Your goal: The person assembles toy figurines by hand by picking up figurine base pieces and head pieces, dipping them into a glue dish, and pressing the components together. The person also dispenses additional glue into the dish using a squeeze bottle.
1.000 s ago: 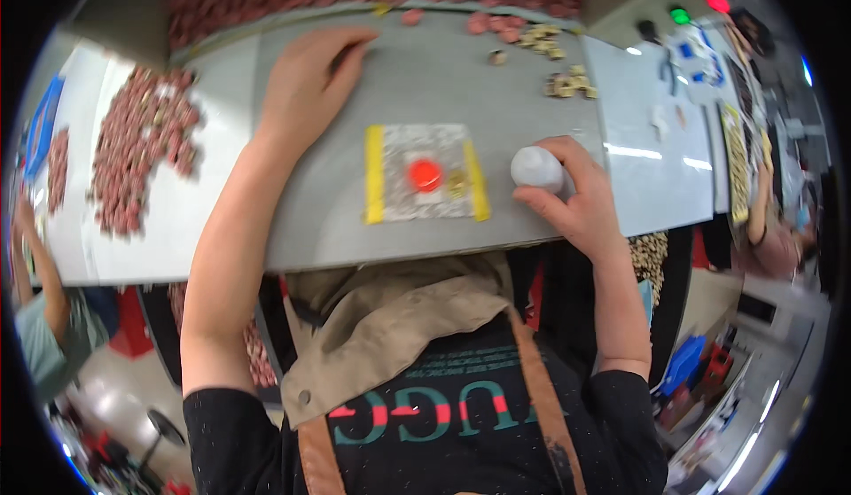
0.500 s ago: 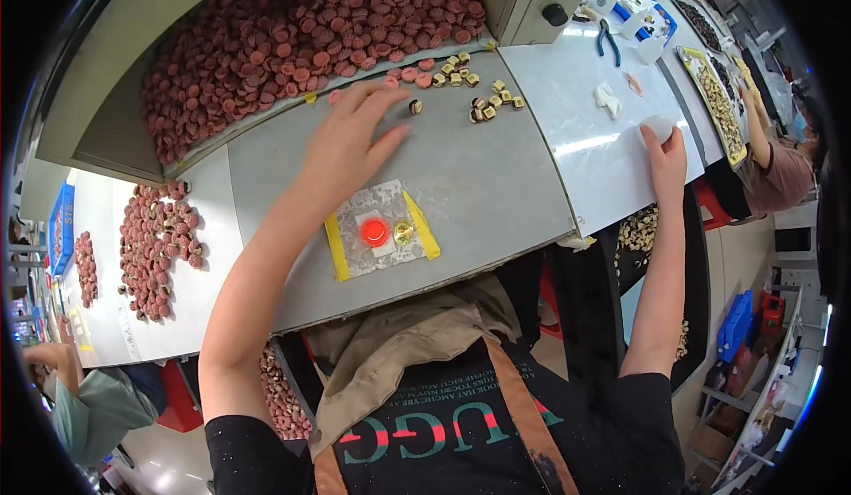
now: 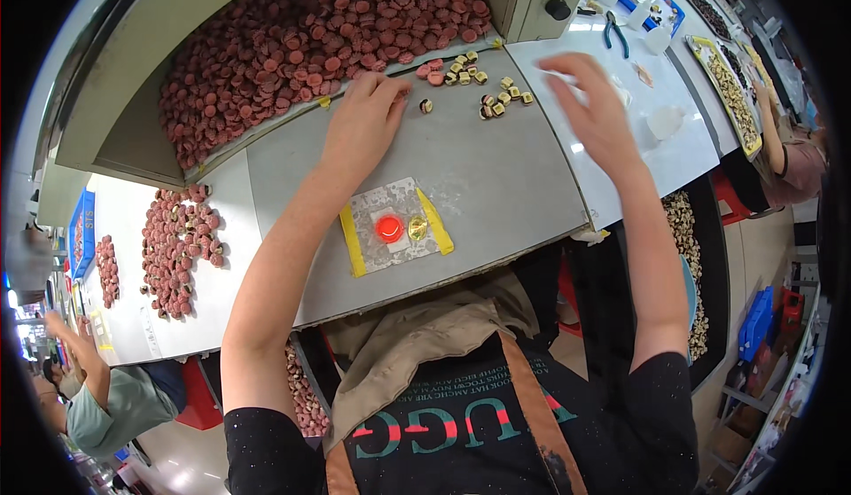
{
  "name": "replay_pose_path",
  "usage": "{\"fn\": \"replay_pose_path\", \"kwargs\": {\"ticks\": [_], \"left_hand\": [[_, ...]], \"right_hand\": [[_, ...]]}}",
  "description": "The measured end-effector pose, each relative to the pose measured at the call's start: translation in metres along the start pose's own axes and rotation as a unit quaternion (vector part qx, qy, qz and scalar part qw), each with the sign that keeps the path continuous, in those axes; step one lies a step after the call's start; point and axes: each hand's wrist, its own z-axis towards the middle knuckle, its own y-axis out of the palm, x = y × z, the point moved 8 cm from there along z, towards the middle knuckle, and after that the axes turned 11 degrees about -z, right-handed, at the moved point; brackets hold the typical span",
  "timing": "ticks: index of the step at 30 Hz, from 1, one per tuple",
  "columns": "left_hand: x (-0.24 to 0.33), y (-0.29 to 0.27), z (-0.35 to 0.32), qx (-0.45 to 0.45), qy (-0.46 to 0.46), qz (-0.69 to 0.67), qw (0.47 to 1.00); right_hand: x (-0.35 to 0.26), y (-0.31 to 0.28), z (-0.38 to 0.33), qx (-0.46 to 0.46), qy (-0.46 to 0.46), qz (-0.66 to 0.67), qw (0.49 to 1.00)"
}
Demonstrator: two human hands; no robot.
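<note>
Hands at a sorting bench, reaching toward loose parts at the hopper's mouth.

The left hand (image 3: 368,118), upper centre, rests palm-down with fingers curled at the edge of the reddish discs (image 3: 310,43) spilling from the hopper; whether it pinches one cannot be told. The right hand (image 3: 598,109) hovers open and blurred, holding nothing, just right of the small gold pieces (image 3: 496,96). At mid-frame a yellow-edged fixture (image 3: 396,226) holds one red disc (image 3: 388,227), placed within easy reach.
</note>
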Motion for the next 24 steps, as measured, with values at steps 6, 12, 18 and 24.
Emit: {"fn": "replay_pose_path", "kwargs": {"ticks": [6,12,18,24], "left_hand": [[0.004,-0.025,-0.032,-0.002,-0.091,-0.116,0.989],[-0.016,-0.066,-0.101,0.053,-0.246,-0.271,0.929],[-0.014,-0.082,-0.164,0.173,-0.375,-0.482,0.773],[0.001,-0.069,-0.185,0.213,-0.359,-0.628,0.657]], "right_hand": [[0.014,0.099,0.042,-0.033,0.037,0.05,0.998],[-0.033,0.108,0.042,-0.041,-0.021,0.041,0.998],[-0.071,0.095,0.037,-0.115,-0.072,0.013,0.991],[-0.114,0.124,0.019,-0.084,-0.262,-0.152,0.949]]}}
